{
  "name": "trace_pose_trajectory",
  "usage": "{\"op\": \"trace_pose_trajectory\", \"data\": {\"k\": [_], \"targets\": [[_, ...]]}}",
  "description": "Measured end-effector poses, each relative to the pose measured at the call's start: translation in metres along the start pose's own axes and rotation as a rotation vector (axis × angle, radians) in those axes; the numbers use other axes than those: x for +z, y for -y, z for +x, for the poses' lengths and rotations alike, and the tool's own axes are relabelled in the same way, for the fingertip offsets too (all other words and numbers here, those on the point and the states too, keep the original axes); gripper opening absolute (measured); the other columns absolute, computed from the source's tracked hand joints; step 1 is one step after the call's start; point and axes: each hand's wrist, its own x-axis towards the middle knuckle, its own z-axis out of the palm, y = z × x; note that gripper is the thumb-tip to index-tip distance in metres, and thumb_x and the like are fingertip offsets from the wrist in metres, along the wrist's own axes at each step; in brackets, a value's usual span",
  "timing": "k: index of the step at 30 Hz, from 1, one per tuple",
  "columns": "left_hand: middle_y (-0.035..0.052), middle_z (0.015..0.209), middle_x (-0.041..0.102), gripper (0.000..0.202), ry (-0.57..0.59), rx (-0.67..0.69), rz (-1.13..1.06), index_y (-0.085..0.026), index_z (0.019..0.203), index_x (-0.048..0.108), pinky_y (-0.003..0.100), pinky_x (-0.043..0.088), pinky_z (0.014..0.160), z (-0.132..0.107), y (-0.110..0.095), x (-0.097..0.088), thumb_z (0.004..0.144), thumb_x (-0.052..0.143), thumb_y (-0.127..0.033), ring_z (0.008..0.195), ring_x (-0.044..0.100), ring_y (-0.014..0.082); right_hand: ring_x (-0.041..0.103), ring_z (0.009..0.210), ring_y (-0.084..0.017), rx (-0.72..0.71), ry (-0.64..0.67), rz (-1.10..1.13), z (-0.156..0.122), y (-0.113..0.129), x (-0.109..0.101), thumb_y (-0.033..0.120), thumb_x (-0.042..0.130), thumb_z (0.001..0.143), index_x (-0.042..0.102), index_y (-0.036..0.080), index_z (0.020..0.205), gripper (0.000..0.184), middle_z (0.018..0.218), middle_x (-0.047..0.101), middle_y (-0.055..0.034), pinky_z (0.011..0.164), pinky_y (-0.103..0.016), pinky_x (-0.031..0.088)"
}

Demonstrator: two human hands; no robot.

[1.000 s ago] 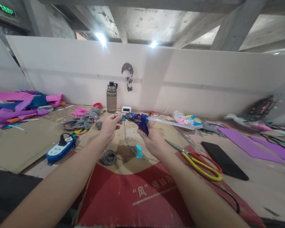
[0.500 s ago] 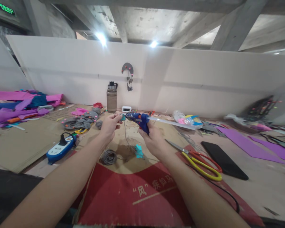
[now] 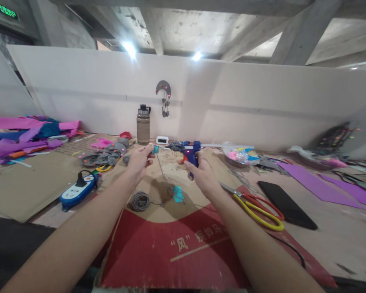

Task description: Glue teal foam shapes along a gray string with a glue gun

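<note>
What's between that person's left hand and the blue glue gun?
In the head view, the left hand pinches a small teal piece with grey cord hanging below; beyond it, a narrow gap shows before the glue gun.

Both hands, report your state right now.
Left hand: closed, pinching a small teal cutout.
Right hand: closed, holding a blue hot-glue gun.

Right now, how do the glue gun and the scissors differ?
The glue gun is held up in the right hand; the scissors lie unheld. The glue gun looks mostly blue; the scissors have one red and one yellow handle. Both are hand tools.
</note>
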Motion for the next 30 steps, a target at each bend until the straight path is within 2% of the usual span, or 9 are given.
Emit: {"op": "trace_pose_trajectory", "data": {"k": [2, 5, 10, 14, 16, 18, 23, 26, 30], "targets": [[-0.0023, 0.062, 0.056, 0.024, 0.016, 0.007, 0.005, -0.015, 0.067, 0.057, 0.017, 0.029, 0.039, -0.002, 0.0, 0.002, 0.055, 0.073, -0.029, 0.05, 0.049, 0.0063, 0.042, 0.044, -0.01, 0.144, 0.007, 0.133, 0.006, -0.011, -0.002, 0.032, 0.051, 0.074, 0.044, 0.022, 0.092, 0.021, 0.065, 0.056, 0.0027, 0.04, -0.023, 0.033], [-0.0016, 0.064, 0.056, 0.024, 0.057, 0.036, 0.02, -0.015, 0.068, 0.058, 0.017, 0.027, 0.04, -0.004, 0.0, 0.005, 0.055, 0.073, -0.029, 0.051, 0.049, 0.0063, 0.042, 0.044, -0.011, 0.239, 0.004, 0.088, 0.017, -0.034, -0.006, 0.031, 0.052, 0.072, 0.046, 0.022, 0.081, 0.014, 0.054, 0.045, 0.0051, 0.042, -0.023, 0.034], [-0.0002, 0.067, 0.058, 0.024, 0.143, 0.078, 0.066, -0.014, 0.069, 0.059, 0.018, 0.029, 0.043, -0.008, 0.005, 0.009, 0.057, 0.072, -0.031, 0.054, 0.048, 0.0069, 0.053, 0.055, -0.018, 0.366, 0.003, -0.378, 0.029, -0.058, -0.015, 0.032, 0.054, 0.073, 0.049, 0.021, 0.068, 0.013, 0.056, 0.051, -0.0022, 0.053, -0.03, 0.039], [-0.0005, 0.066, 0.057, 0.021, 0.178, 0.159, 0.144, -0.015, 0.07, 0.059, 0.019, 0.029, 0.045, -0.009, 0.008, 0.012, 0.062, 0.068, -0.032, 0.055, 0.046, 0.0074, 0.056, 0.084, -0.027, 0.149, -0.165, -0.659, 0.023, -0.044, -0.02, 0.028, 0.06, 0.068, 0.046, 0.02, 0.06, 0.018, 0.073, 0.058, -0.0122, 0.072, -0.037, 0.039], [-0.0016, 0.063, 0.055, 0.018, 0.181, 0.212, 0.206, -0.015, 0.071, 0.059, 0.02, 0.029, 0.046, -0.011, 0.01, 0.013, 0.065, 0.065, -0.031, 0.053, 0.044, 0.0072, 0.055, 0.084, -0.024, 0.0, -0.173, -0.568, 0.016, -0.028, -0.012, 0.029, 0.053, 0.074, 0.047, 0.02, 0.066, 0.014, 0.077, 0.057, -0.0098, 0.075, -0.037, 0.04], [-0.0026, 0.062, 0.054, 0.015, 0.179, 0.271, 0.278, -0.015, 0.072, 0.059, 0.021, 0.029, 0.048, -0.013, 0.011, 0.014, 0.068, 0.063, -0.03, 0.052, 0.042, 0.0071, 0.055, 0.08, -0.019, -0.059, -0.125, -0.282, 0.01, -0.014, 0.004, 0.032, 0.051, 0.076, 0.046, 0.02, 0.077, 0.013, 0.08, 0.056, -0.0053, 0.074, -0.034, 0.042], [-0.0013, 0.066, 0.057, 0.01, 0.196, 0.39, 0.417, -0.016, 0.074, 0.06, 0.022, 0.036, 0.055, -0.023, 0.011, 0.018, 0.07, 0.06, -0.025, 0.059, 0.049, 0.01, 0.057, 0.073, -0.012, 0.088, 0.048, 0.38, 0.004, 0.002, 0.051, 0.027, 0.067, 0.061, 0.033, 0.024, 0.09, 0.045, 0.09, 0.054, 0.0007, 0.066, -0.029, 0.048], [-0.0006, 0.068, 0.058, 0.01, 0.198, 0.397, 0.423, -0.016, 0.075, 0.06, 0.023, 0.037, 0.058, -0.026, 0.011, 0.019, 0.071, 0.059, -0.025, 0.061, 0.05, 0.0106, 0.051, 0.06, -0.01, 0.121, 0.015, 0.439, 0.003, 0.0, 0.058, 0.028, 0.064, 0.065, 0.032, 0.025, 0.091, 0.041, 0.078, 0.049, 0.0055, 0.054, -0.024, 0.044], [-0.0017, 0.067, 0.056, 0.011, 0.193, 0.346, 0.328, -0.016, 0.073, 0.06, 0.021, 0.034, 0.056, -0.024, 0.014, 0.021, 0.07, 0.061, -0.026, 0.059, 0.046, 0.0089, 0.042, 0.057, -0.009, -0.038, -0.077, 0.21, 0.001, 0.005, 0.046, 0.031, 0.056, 0.074, 0.047, 0.021, 0.083, 0.016, 0.068, 0.044, 0.0052, 0.051, -0.021, 0.037]]}}
